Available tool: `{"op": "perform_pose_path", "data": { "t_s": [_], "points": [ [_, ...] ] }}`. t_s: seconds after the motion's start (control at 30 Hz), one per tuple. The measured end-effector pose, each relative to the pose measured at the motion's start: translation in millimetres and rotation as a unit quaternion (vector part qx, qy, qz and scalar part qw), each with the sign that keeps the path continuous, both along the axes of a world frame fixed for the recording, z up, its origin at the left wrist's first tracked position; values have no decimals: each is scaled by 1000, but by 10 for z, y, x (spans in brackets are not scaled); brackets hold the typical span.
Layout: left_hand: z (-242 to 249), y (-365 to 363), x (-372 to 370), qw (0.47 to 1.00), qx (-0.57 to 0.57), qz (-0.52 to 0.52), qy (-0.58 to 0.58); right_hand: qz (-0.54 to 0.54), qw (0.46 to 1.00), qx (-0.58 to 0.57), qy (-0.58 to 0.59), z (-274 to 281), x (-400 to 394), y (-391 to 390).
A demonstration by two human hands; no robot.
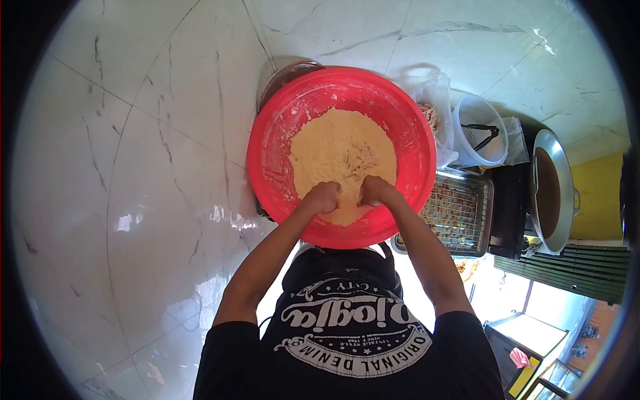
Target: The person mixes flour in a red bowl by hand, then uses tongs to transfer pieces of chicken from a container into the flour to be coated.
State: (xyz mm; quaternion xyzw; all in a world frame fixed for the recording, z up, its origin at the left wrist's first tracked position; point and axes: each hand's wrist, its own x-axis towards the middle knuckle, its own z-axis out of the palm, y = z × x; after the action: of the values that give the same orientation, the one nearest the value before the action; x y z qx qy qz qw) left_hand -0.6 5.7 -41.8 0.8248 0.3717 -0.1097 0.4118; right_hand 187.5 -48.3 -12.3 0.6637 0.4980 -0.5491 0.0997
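Note:
A large red basin (267, 160) holds a wide heap of pale yellow flour (327, 143). Some flour-coated strips (360, 160) lie on the heap, right of its middle. Both hands are at the near part of the flour. My left hand (323, 197) is closed, knuckles up, with its fingertips down in the flour. Close beside it on the right, my right hand (375, 191) is closed too, its fingers curled at the flour. What either hand grips, if anything, is hidden.
Right of the basin are a plastic bag of pale strips (430, 117), a clear bucket (472, 155) with a black handle, a wire rack over a tray (460, 207), and a large wok (563, 220) of brown oil. Marbled tiles (187, 133) surround the basin.

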Motion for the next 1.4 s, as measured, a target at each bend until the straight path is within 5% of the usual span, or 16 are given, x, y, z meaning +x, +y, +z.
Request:
{"op": "perform_pose_path", "data": {
  "t_s": [0.07,0.2,0.27,0.47,0.5,0.57,0.7,0.8,0.87,0.93,0.97,1.03,1.1,1.2,1.27,1.4],
  "points": [
    [-40,2,-11,999,45,12,-25,61,982,146,-102,-69,9,-28],
    [-63,57,56,995,6,72,-71,8,972,163,-169,13,-11,-39],
    [0,44,79,994,-12,83,-76,-51,991,111,59,36,42,24],
    [-147,73,109,987,-84,49,-126,28,962,270,20,-42,41,8],
    [15,39,94,963,-205,115,-134,29,962,269,20,-31,43,1],
    [97,50,71,920,-319,179,-142,-181,957,168,153,16,58,17],
    [98,96,49,923,-298,179,-167,-219,951,193,103,-70,99,12],
    [39,110,87,905,-244,288,-195,-392,884,177,181,-38,29,37],
    [-50,137,200,886,-181,377,-203,-669,686,211,194,-79,-31,127],
    [41,157,412,701,-60,706,-80,-730,627,254,97,87,-300,245],
    [146,85,550,702,-61,705,-81,-778,556,291,-3,144,-441,300],
    [361,-18,777,752,-7,653,87,-733,599,313,-73,0,-674,340],
    [325,-55,642,753,-17,656,51,-682,638,327,-145,-32,-737,246],
    [308,-2,701,744,-5,667,26,-750,590,297,-11,58,-698,261],
    [287,-140,651,737,9,673,56,-690,664,288,-10,-45,-790,236],
    [295,-31,471,832,-66,549,-42,-657,676,334,-3,-8,-737,204]
  ]
}}
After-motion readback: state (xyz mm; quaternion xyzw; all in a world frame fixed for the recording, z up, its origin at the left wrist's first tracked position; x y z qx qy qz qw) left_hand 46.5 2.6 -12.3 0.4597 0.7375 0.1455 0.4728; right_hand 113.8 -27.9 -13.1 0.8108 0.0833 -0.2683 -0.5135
